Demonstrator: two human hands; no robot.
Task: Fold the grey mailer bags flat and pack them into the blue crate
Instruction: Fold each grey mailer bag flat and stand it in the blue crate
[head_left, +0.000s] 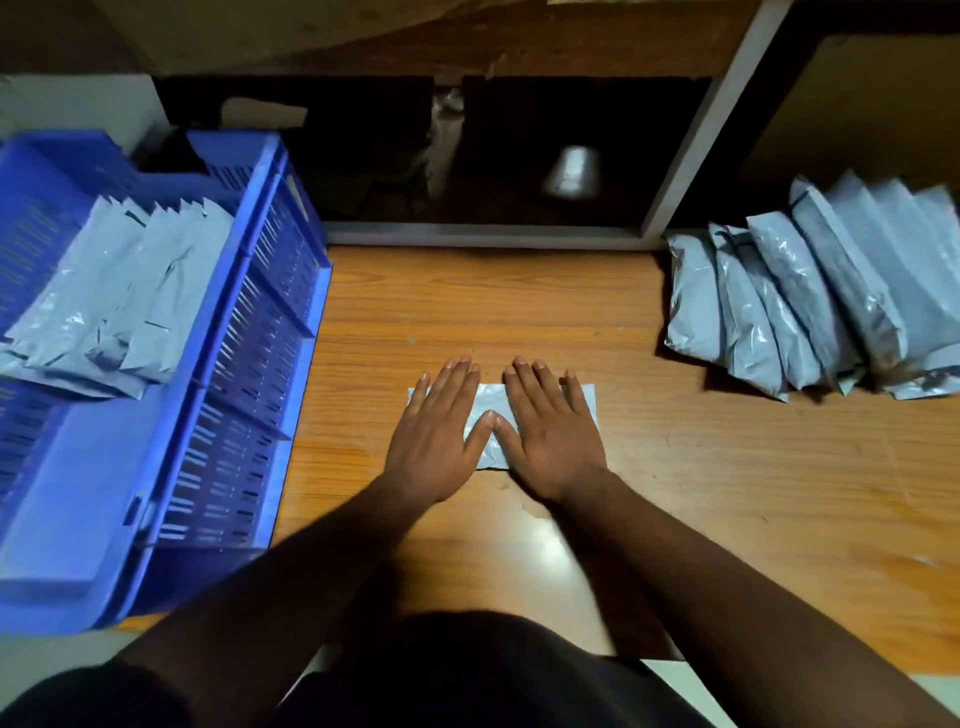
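Note:
A grey mailer bag (489, 402) lies folded flat on the wooden table, straight in front of me. My left hand (436, 431) presses on its left half with straight fingers. My right hand (550, 428) presses on its right half the same way, and the two thumbs meet at the bag's middle. The blue crate (244, 332) stands at the left and holds several folded grey mailer bags (109, 306) in its far part. A pile of unfolded grey mailer bags (810, 296) leans at the right of the table.
The wooden table (675, 467) stretches between crate and pile. Behind it runs a white ledge (467, 236) with a dark recess above. A white post (711, 114) slants up at the back right.

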